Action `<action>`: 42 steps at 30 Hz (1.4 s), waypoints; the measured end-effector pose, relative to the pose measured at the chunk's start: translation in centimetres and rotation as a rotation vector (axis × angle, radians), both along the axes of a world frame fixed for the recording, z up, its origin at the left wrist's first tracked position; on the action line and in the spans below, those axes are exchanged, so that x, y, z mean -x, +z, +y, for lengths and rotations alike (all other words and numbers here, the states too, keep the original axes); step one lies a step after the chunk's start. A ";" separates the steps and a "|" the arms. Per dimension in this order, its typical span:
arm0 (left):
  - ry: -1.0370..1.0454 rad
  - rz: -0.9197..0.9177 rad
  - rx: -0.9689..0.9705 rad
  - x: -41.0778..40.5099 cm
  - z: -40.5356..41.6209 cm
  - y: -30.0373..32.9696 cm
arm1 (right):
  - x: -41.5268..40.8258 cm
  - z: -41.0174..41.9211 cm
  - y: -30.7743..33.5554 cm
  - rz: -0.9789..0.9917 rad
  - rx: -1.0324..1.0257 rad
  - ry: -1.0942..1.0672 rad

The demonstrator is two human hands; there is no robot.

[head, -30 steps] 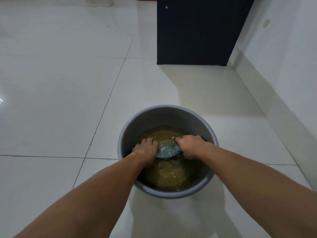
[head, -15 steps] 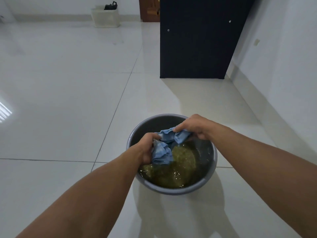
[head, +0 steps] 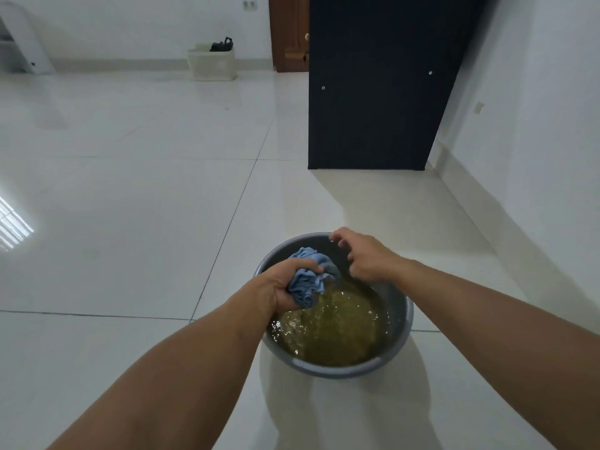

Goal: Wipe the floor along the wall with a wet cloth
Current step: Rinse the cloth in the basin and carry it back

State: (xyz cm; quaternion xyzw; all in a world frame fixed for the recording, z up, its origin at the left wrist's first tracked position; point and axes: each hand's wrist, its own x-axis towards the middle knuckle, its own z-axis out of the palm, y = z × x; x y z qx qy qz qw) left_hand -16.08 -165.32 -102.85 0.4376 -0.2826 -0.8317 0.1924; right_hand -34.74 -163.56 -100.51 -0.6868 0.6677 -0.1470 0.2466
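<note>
Left hand (head: 281, 285) fisted tight around bunched blue cloth (head: 308, 280), fingers wrapped fully, cloth bulging out top and right of the fist. Held above bucket (head: 402, 323), over its 10 o'clock rim area, clear of the water (head: 334, 329). Thin stream running from cloth's lower edge down into water.

Right hand (head: 363, 256) empty, fingers loosely curled and spread, half open, gripping nothing. Hovering over bucket's 12 o'clock rim, just right of cloth, not touching it.

Grey round bucket on white tiled floor (head: 130, 222), low centre of view. Water murky yellow-brown, rippled, roughly half full.

Wall (head: 535, 125) running along right side, from 5 o'clock up to 1 o'clock, with pale skirting at the base. Bucket near it, strip of bare tile between. Small wall plate at 2 o'clock.

Dark cabinet (head: 373, 92) at 12 to 1 o'clock, standing against that wall, well apart from bucket. Brown door (head: 287, 34) just left of it, behind.

White basket (head: 212, 64) at 11 o'clock by far wall, something black on top, too small to identify. White appliance (head: 19, 40) at 10 o'clock, cut by frame edge.

Window glare on tiles at 9 o'clock.
</note>
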 end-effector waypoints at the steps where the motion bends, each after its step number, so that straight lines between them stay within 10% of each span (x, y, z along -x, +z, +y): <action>1: -0.036 0.004 0.018 -0.1 0.0 0.4 | -0.1 0.3 -0.5 0.060 0.011 0.101; 11: -0.558 -0.206 0.144 -1.1 -0.6 2.5 | -1.0 0.5 -0.6 0.327 0.137 0.338; 18: -0.712 -0.948 0.815 2.3 -0.2 2.4 | -1.4 -0.8 0.4 0.321 -0.459 0.148; 22: -0.539 -0.895 0.938 2.9 0.3 1.6 | -0.3 -0.8 -0.5 0.282 -0.351 0.149; 26: -0.370 -0.607 0.541 1.5 -1.1 2.6 | 0.5 0.5 -2.0 0.215 0.208 0.177; 32: -0.536 -0.342 0.174 0.8 -1.6 3.5 | -0.4 0.7 -3.4 0.255 0.345 0.233; 42: -0.827 -0.992 0.790 3.2 -1.0 3.8 | -1.1 0.2 -1.4 0.437 0.014 0.245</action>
